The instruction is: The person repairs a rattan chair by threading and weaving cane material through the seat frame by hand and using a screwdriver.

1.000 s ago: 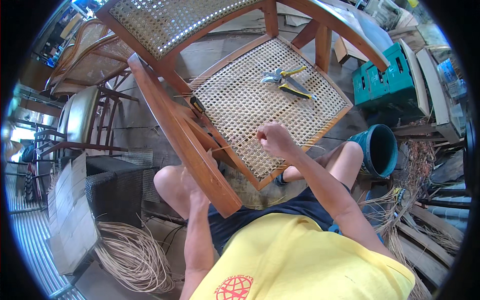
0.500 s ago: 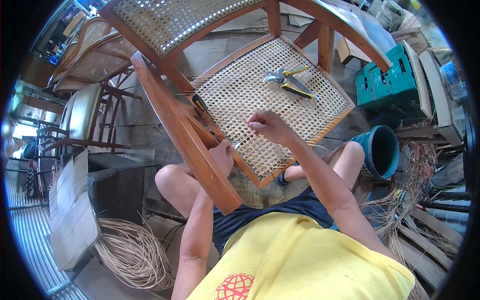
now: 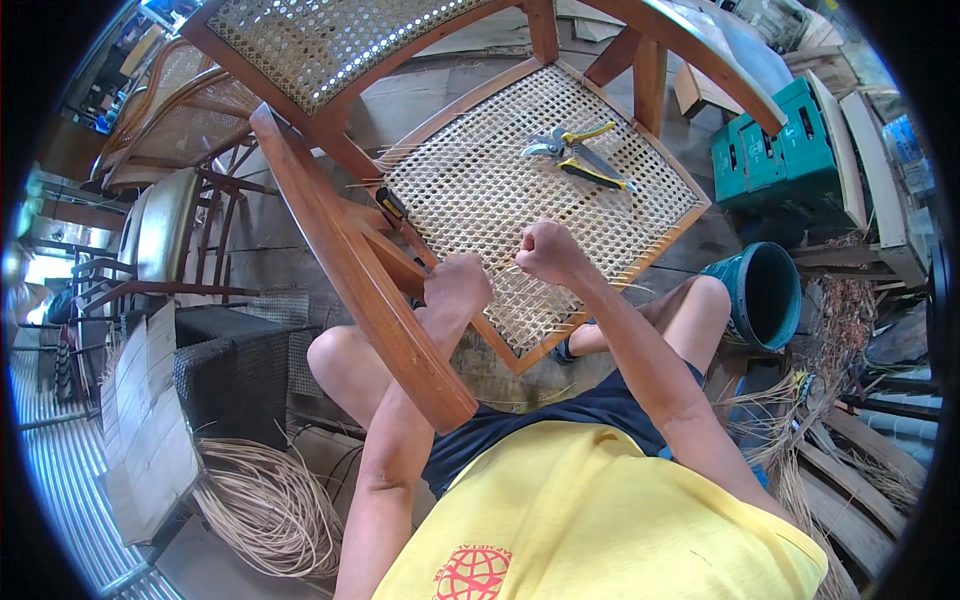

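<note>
The wooden chair's woven cane seat (image 3: pixel 630 210) lies before me, loose strands along its edges. My left hand (image 3: pixel 457 288) is closed at the seat's left frame, behind the slanted wooden armrest (image 3: pixel 340 250); what its fingers hold is hidden. My right hand (image 3: pixel 548 252) makes a fist just above the weave to the right of it, its grip too small to make out. Two cutting tools with yellow-and-black handles (image 3: pixel 590 175) rest on the upper part of the seat. A small yellow-and-black tool (image 3: pixel 391 204) sits on the left edge of the seat frame.
Other chairs (image 3: pixel 160 225) and a dark woven piece (image 3: pixel 230 370) stand left, above a coil of cane (image 3: pixel 265 505). Green crates (image 3: pixel 760 150), a blue bucket (image 3: pixel 750 295) and loose strands among boards (image 3: pixel 830 440) are on the right. My bent knees flank the chair's lower corner.
My left hand has risen from behind the armrest and shifted right onto the seat edge. My right hand went left and up, then back right, and is now closed in a fist.
</note>
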